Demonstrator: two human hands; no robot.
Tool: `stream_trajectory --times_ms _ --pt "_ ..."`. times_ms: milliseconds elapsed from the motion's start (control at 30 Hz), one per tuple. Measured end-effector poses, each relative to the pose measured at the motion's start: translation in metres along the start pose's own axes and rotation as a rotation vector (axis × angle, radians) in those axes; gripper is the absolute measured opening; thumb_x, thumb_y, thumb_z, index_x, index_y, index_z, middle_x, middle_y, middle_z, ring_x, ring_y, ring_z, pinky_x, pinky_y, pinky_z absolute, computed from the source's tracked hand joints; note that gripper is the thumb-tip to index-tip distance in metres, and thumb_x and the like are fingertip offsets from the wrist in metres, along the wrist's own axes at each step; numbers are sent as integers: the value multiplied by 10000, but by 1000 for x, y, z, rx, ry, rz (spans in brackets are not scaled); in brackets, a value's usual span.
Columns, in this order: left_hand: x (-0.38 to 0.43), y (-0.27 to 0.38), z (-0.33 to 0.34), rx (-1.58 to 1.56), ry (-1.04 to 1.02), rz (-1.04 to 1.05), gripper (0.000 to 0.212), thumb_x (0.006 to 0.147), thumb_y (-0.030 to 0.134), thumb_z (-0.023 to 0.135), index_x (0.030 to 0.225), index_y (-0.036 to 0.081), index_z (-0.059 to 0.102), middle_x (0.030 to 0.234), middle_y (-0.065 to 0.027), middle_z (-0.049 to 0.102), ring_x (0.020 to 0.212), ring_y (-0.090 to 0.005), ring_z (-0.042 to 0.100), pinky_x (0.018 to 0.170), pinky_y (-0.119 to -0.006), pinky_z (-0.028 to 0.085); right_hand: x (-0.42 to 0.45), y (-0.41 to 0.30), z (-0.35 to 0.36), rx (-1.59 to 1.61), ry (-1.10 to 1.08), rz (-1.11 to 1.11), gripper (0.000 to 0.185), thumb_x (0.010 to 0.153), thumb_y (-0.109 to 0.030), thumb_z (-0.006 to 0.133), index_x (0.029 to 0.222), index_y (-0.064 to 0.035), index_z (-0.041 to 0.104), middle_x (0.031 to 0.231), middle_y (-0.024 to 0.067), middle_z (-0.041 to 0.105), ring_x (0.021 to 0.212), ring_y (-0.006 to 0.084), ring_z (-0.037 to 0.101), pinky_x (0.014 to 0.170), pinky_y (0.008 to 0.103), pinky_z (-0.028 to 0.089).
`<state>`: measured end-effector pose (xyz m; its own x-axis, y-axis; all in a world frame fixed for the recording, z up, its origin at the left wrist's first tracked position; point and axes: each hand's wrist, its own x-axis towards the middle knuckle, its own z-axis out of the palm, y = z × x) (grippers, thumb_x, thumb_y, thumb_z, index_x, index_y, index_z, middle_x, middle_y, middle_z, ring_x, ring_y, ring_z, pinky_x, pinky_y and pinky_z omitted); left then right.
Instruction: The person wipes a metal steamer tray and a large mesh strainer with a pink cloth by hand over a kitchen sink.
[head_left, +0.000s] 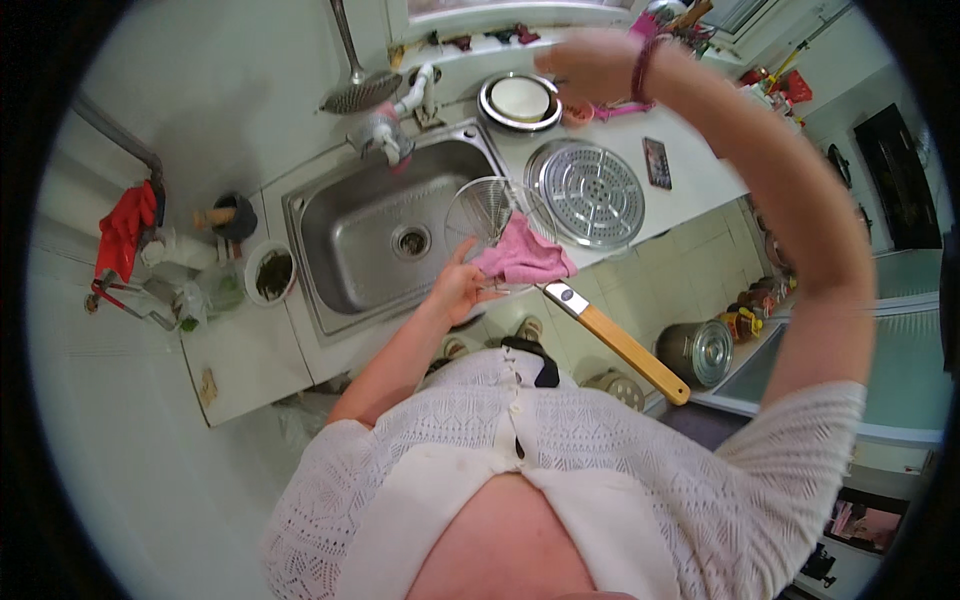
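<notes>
My left hand (456, 286) grips the rim of a wire-mesh skimmer (472, 214) at the sink's front right corner. A pink cloth (525, 251) lies bunched over the mesh, against my fingers. The skimmer's wooden handle (626, 349) slants down and to the right, past the counter edge, with no hand on it. My right hand (589, 67), blurred, is raised towards the back of the counter, beside a metal bowl with a white dish (520, 100). Its fingers are too smeared to show whether it holds anything.
The steel sink (352, 247) has a wrapped faucet (386, 139). Right of it lie a perforated steamer tray (591, 191) and a phone (658, 163). A white bowl of dark greens (271, 274) and a mortar (236, 216) stand left. A lidded pot (694, 352) stands lower right.
</notes>
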<state>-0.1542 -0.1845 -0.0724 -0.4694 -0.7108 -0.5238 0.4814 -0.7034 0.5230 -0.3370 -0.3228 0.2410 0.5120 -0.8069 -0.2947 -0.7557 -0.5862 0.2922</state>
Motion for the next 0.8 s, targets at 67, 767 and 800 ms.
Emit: stream_trajectory --times_ms 67,767,800 --pt "11 2 -7 -14 -113 32 844 731 -103 387 1475 142 73 1315 -268 415 1023 -389 591 811 -550 533 14 37 -73 -188 111 16 354 858 -237 584 1147 -32 581 905 162 670 751 280 666 661 378 539" --pt "-7 30 57 -158 -267 159 855 720 -109 394 1468 235 164 1330 -181 443 1092 -350 569 851 -549 520 -45 -77 112 10 -19 -200 485 814 -424 594 1216 -161 529 1207 96 502 1052 278 527 884 385 435" --pt "-9 31 54 -143 -297 207 851 721 -111 404 1467 226 171 1343 -181 422 1103 -330 561 838 -551 526 -44 -76 137 91 80 -182 465 805 -430 599 1177 -154 549 1173 95 512 1022 287 540 864 393 445"
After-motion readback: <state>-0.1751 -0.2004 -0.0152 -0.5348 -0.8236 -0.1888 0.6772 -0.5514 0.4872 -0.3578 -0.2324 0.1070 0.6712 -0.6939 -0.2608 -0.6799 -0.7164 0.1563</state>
